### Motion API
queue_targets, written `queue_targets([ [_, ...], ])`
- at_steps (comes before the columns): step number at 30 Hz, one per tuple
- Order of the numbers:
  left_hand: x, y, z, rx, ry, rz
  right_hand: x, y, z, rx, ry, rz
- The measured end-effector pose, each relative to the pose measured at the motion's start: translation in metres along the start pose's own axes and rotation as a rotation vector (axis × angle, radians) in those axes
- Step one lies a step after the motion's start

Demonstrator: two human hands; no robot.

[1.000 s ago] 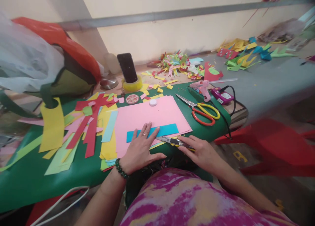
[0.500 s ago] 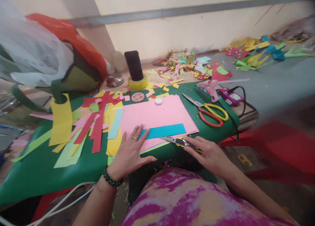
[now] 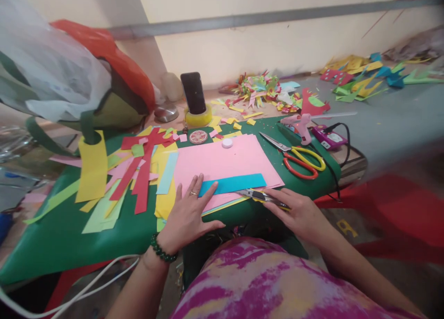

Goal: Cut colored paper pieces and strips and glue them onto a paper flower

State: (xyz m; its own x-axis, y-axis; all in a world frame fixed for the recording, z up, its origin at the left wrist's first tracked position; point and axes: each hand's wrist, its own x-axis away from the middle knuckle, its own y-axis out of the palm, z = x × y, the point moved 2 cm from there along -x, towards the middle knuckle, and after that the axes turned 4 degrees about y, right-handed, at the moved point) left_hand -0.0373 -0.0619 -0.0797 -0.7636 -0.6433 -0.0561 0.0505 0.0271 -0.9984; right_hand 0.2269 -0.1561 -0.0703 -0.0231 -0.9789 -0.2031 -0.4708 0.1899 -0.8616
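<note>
A blue paper strip (image 3: 236, 184) lies across the front part of a stack of pink paper (image 3: 218, 159). My left hand (image 3: 189, 208) is spread flat, its fingertips over the strip's left end and the pink sheet. That end of the strip is hidden under the fingers. In my right hand (image 3: 294, 210) is a utility knife (image 3: 262, 196), gripped by its handle. Its blade points left, close to the lower edge of the blue strip; whether it touches the paper I cannot tell. A small white cap (image 3: 227, 143) sits on the pink sheet.
Scissors (image 3: 298, 161) lie right of the stack, with a pink glue gun (image 3: 301, 127) and a purple power socket (image 3: 329, 137) behind. Coloured paper strips (image 3: 142, 184) spread to the left. A phone (image 3: 193, 93) stands in a yellow tape roll (image 3: 198, 118). A bag (image 3: 121, 101) is at the back left.
My left hand has slid left along the blue strip, uncovering part of the pink sheet below. The knife has shifted slightly right along the strip's lower edge. The camera view has turned a little left.
</note>
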Motion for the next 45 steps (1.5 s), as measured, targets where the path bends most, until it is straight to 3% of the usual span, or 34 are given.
queue_targets([
  [6,-0.001,0.001,0.008,0.058,0.091,-0.021,0.0,0.005,-0.004,-0.015,-0.022,-0.009],
  [16,-0.003,-0.004,0.008,0.133,0.07,-0.082,0.002,0.01,-0.006,-0.03,-0.028,-0.026],
  [27,-0.005,-0.006,0.01,0.174,0.05,-0.107,-0.003,0.024,-0.026,-0.04,-0.075,-0.043],
  [37,0.011,-0.013,-0.023,0.202,-0.01,-0.168,-0.005,0.021,-0.03,-0.033,-0.057,-0.067],
  [45,0.015,-0.007,-0.021,0.137,0.01,-0.107,-0.006,0.026,-0.037,0.001,-0.077,-0.083],
])
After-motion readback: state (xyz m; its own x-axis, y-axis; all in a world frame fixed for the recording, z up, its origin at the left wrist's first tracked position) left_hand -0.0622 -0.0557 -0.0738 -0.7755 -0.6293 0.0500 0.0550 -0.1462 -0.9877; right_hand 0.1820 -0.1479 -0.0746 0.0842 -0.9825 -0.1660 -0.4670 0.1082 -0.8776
